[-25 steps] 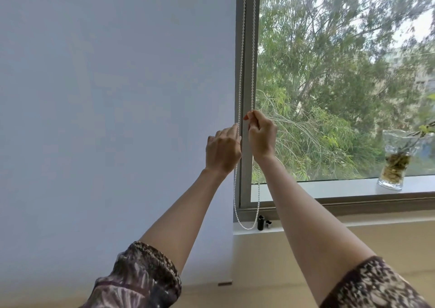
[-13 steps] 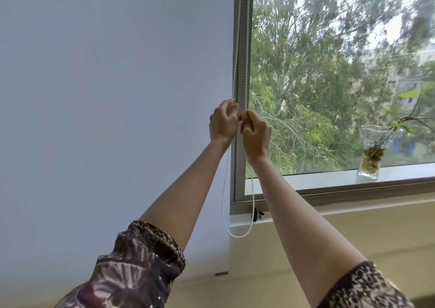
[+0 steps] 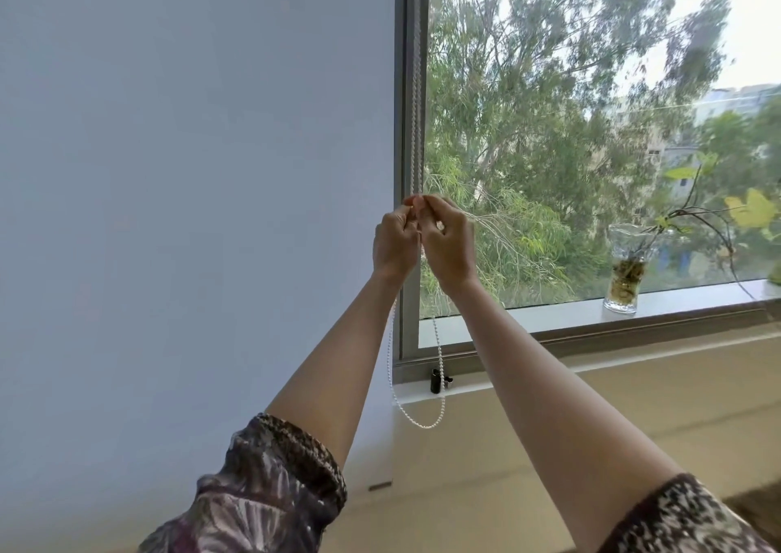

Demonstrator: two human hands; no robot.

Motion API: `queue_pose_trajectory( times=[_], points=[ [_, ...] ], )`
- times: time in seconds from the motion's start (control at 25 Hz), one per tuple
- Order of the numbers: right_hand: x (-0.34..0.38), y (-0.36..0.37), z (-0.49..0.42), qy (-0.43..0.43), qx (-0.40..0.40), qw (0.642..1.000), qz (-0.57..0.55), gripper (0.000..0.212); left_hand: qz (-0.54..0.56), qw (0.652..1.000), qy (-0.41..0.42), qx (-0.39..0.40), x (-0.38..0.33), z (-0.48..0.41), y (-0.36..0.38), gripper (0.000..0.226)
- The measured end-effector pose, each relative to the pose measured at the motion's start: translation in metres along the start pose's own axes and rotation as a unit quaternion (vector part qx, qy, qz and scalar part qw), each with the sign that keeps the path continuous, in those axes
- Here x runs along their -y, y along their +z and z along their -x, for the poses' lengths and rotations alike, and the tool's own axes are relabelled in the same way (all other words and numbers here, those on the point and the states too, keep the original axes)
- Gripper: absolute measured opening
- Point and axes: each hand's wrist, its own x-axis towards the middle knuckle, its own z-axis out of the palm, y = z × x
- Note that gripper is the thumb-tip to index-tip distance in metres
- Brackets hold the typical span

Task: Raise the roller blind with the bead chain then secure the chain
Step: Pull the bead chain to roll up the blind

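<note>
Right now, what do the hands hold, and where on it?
Left hand and right hand both pinch the bead chain on its vertical strands, above the bottom loop.

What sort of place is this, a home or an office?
Likely a room in a home, some floors up: a window with a bead chain, a glass vase of plant cuttings on the sill, treetops outside.

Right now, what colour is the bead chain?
The chain is white; the head view shows it best, at the hanging loop.

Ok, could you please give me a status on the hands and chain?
Left hand and right hand both pinch chain, close together by frame. Loop hangs slack below. Nothing in the way.
</note>
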Motion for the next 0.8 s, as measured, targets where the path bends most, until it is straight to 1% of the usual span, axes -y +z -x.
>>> queue_pose_trajectory(
  times=[0.16, 0.24, 0.32, 0.44, 0.52, 0.6, 0.68, 0.8],
  points=[
    [0.007, -0.008, -0.011, 0.004, 0.002, 1.000, 0.009, 0.026, 0.033, 0.998, 0.018, 0.052, -0.006, 0.000, 0.011, 0.024],
    [0.014, -0.014, -0.024, 0.032, -0.009, 0.998, -0.046, 0.027, 0.061, 0.995, 0.030, 0.079, -0.012, 0.004, 0.015, 0.023],
    [0.021, -0.019, -0.040, 0.041, -0.007, 0.996, -0.084, 0.031, 0.066, 0.992, 0.019, 0.108, -0.011, 0.007, 0.019, 0.027],
    [0.026, -0.020, -0.057, 0.004, 0.009, 0.999, -0.039, 0.033, 0.089, 0.981, -0.003, 0.172, -0.002, 0.020, 0.022, 0.029],
    [0.019, -0.018, -0.057, -0.014, -0.003, 1.000, 0.023, 0.032, 0.089, 0.977, -0.019, 0.193, 0.009, 0.027, 0.022, 0.032],
    [0.007, -0.014, -0.045, -0.021, -0.039, 0.997, 0.066, 0.031, 0.064, 0.976, -0.036, 0.205, 0.018, 0.031, 0.021, 0.032],
    [-0.006, -0.008, -0.031, -0.013, -0.069, 0.996, 0.059, 0.028, 0.031, 0.974, -0.043, 0.221, 0.023, 0.034, 0.017, 0.029],
    [-0.020, 0.002, -0.015, 0.001, -0.070, 0.994, 0.086, 0.021, -0.009, 0.971, -0.060, 0.231, 0.029, 0.039, 0.007, 0.025]
  ],
)
